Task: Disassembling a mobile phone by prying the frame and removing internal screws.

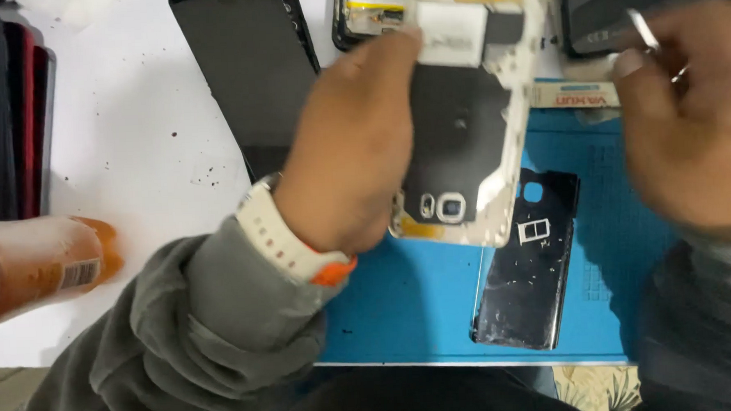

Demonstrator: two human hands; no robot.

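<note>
My left hand (354, 140) grips an opened phone body (461, 135) with a white frame and dark inner plate, held tilted above the blue mat (403, 302). My right hand (691, 125) is at the right, fingers closed on slim metal tweezers (647, 37). A cracked black back cover (528, 264) lies on the mat below the phone, with a small white tray piece (534, 231) on it. A white watch with an orange strap (289, 238) sits on my left wrist.
A dark phone screen panel (249, 71) lies on the white table at the top. An orange-tinted bottle (39, 265) lies at the left edge. Dark red and black flat items (8, 114) are stacked at far left. A dark device (595, 15) sits top right.
</note>
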